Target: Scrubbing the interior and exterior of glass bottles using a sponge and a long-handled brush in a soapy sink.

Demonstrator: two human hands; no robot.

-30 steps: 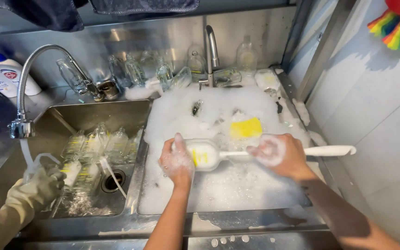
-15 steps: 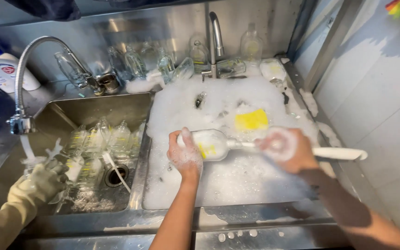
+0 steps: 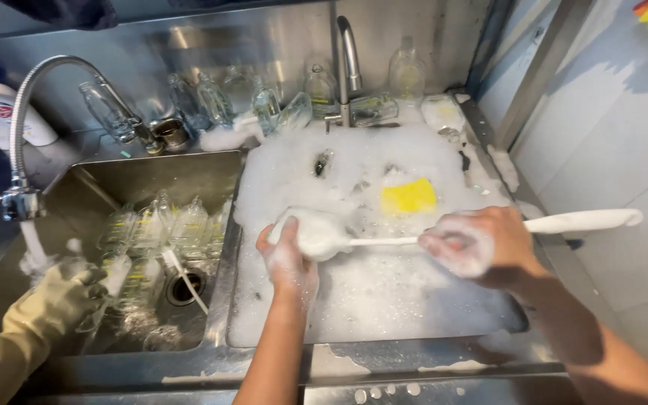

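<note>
- Bottle [image 3: 315,232]: small clear glass bottle, coated in suds, held above the foam-filled right basin [image 3: 384,315] near the scene's centre. Long axis runs roughly left to right; mouth points right, base left.
- Bottle brush [image 3: 489,229]: white, long-handled. Its shaft enters the bottle's mouth from the right; its handle extends right past the basin's edge and ends over the counter rim. Long axis in line with the bottle's.
- Left hand [image 3: 286,259]: soapy, fingers wrapped closed around the bottle from below and the near side.
- Right hand [image 3: 481,244]: foam-covered, fist clenched on the brush shaft, right of the bottle and well apart from the left hand.
- Yellow sponge [image 3: 409,196]: lies on the foam just beyond the brush shaft.
- Right tap [image 3: 349,60]: upright curved spout at the far edge of the foamy basin.
- Row of clear bottles [image 3: 264,105]: standing and leaning along the far ledge, on both sides of the right tap.
- Left basin [image 3: 144,176]: steel, holds several clear bottles [image 3: 166,229] lying together near the drain.
- Flexible tap [image 3: 24,142]: arches over the left basin's left side, water running from it.
- Another person's gloved hand [image 3: 54,300]: pale rubber glove, near left, under the running water.
</note>
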